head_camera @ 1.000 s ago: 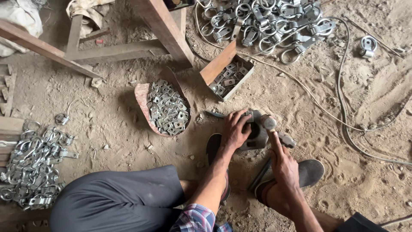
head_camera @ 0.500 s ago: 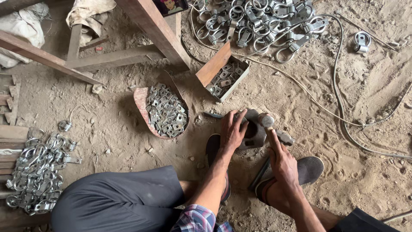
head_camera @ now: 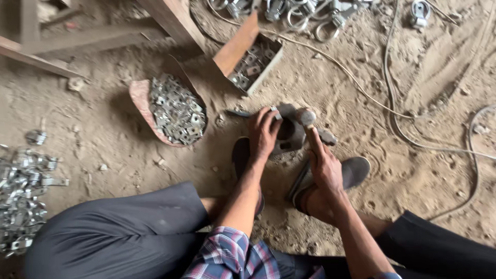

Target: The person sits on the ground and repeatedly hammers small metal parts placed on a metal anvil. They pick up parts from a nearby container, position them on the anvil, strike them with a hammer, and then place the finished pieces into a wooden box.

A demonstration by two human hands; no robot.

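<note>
Grey, pitted metal makes up the anvil block (head_camera: 289,135) on the sandy floor (head_camera: 103,129), set between the person's two dark slippers (head_camera: 356,173). The left hand (head_camera: 263,135) lies over the block's near-left side, fingers (head_camera: 268,121) curled down and pinching a small bright metal piece (head_camera: 275,112) against its top. The right hand (head_camera: 324,168) is clenched round the wooden handle of a hammer (head_camera: 306,118), whose rounded, worn steel head sits just beside the block's upper right edge.

Compared with half a second ago, the hammer head is in almost the same low spot by the block and both hands keep their grip; the main change is that the view has drawn closer and lower, so the block fills more of the middle. I judge the work to be mid-blow or between blows, with the piece not yet released.

Outward from there, a curved, rust-brown pan (head_camera: 142,101) holds a heap of small square galvanised plates (head_camera: 178,111), dull silver and sharp-edged. Beyond it a rusty open box (head_camera: 253,59) holds more small fittings. Looped steel clamps (head_camera: 294,15) lie at the top, finished silver pieces (head_camera: 20,201) pile up at the far left, and a thin pale cable (head_camera: 392,111) snakes over the loose, footprinted sand. Rough timber legs (head_camera: 170,20) cross the upper left.
</note>
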